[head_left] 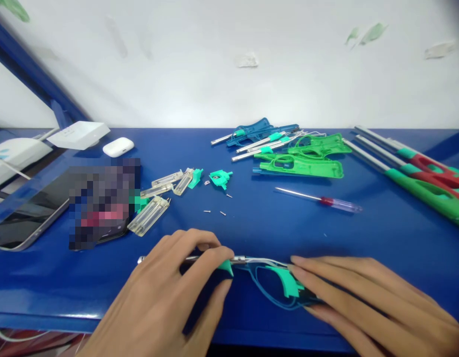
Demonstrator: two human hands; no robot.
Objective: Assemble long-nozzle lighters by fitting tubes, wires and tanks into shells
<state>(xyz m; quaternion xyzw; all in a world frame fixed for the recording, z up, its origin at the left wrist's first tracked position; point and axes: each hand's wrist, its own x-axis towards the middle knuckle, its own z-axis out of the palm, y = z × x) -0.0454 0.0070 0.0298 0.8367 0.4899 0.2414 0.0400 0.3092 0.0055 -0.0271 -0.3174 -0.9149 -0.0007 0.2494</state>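
A half-open blue lighter body [268, 287] with a teal trigger and a metal tube lies at the near edge of the blue table [251, 223]. My left hand [169, 292] pinches the metal tube end, fingers and thumb closed around it. My right hand [359, 297] rests its stretched fingers flat on the handle end, pressing it down beside the teal trigger. A screwdriver [320, 200] with a clear handle lies just beyond, apart from both hands.
Green and blue lighter shells [299, 158] are piled at the back. Red and green long lighters [419, 173] lie at the right. Clear tanks and teal parts [165, 193], small screws, a tablet [28, 213], an earbud case [118, 147] and a white box sit at the left.
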